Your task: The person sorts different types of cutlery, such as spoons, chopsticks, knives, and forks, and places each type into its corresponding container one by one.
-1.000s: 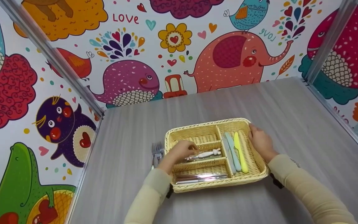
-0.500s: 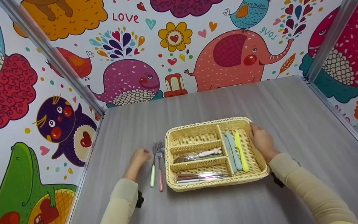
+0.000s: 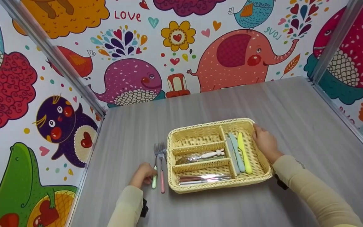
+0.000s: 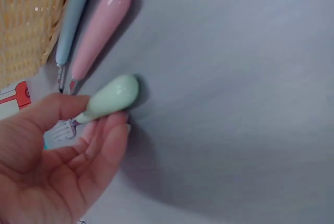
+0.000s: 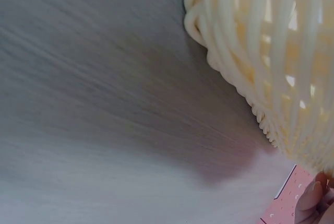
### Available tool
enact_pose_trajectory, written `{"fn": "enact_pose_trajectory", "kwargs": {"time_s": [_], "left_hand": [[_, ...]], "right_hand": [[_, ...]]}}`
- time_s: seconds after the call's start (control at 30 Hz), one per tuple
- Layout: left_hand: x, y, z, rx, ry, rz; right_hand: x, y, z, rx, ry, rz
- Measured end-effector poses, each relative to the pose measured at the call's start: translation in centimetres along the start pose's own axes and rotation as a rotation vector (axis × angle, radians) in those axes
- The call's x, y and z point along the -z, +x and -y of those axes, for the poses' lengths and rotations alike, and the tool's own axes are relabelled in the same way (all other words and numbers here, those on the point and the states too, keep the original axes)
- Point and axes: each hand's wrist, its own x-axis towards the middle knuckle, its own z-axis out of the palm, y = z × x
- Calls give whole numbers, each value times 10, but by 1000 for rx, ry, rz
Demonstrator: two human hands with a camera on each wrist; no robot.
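Note:
My left hand (image 3: 144,175) pinches the handle of a green-handled fork (image 4: 115,94) between thumb and fingers, left of the basket. Beside it lies a pink-handled fork (image 3: 162,181). A fork with a blue handle (image 4: 74,20) lies closest to the basket, mostly hidden in the head view. My right hand (image 3: 266,142) grips the right rim of the divided wicker basket (image 3: 200,128). Inside, the right compartment holds a yellow knife (image 3: 244,154), a light blue knife (image 3: 237,153) and a greyish one. A white-handled utensil (image 3: 213,154) lies in the middle left compartment.
Chopsticks (image 3: 203,179), shiny and apparently wrapped, lie in the basket's front left compartment. The grey table (image 3: 131,126) is bounded by cartoon-printed walls (image 3: 181,66) at the back and both sides, with metal rails along the corners.
My left hand has left the basket's middle compartment, moved left to the forks, then come nearer and taken hold of the green handle. My right hand stays on the rim.

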Motion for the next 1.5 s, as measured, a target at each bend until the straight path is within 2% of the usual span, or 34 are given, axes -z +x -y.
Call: {"fn": "enact_pose_trajectory", "kwargs": {"time_s": [0.1,0.23,0.47,0.6,0.7,0.87,0.93,1.0,1.17,1.27,1.33,1.37,1.47,1.5], "left_hand": [[-1,0,-1,21,-3,1],[-1,0,1,9,-31,-3],[0,5,11,-58,-85,-36],[3,4,12,-91,-57,-74],[7,2,8,-131,-29,-114],[20,1,-13,-212,-12,-209],[26,1,-26,-263,8,-256],[31,1,-40,-354,50,-314],[34,-2,-79,-637,181,-409],[26,1,-101,-742,236,-380],[18,8,-112,-824,319,-384],[14,10,-118,-846,380,-390],[-15,67,-116,-968,569,-490],[-22,79,-118,-971,620,-498]], "right_hand": [[-1,0,-1,4,6,-4],[-1,0,-1,-8,7,18],[2,1,-1,-16,6,60],[1,0,0,-27,5,64],[1,1,-1,-24,2,59],[1,0,0,0,-3,33],[1,0,0,3,-3,25],[0,0,-1,3,1,24],[-1,1,-1,1,1,27],[0,1,-1,-3,8,34],[0,0,-1,-6,15,44],[1,0,0,-9,17,49],[2,0,0,-15,18,54],[2,0,0,-14,17,55]]}}
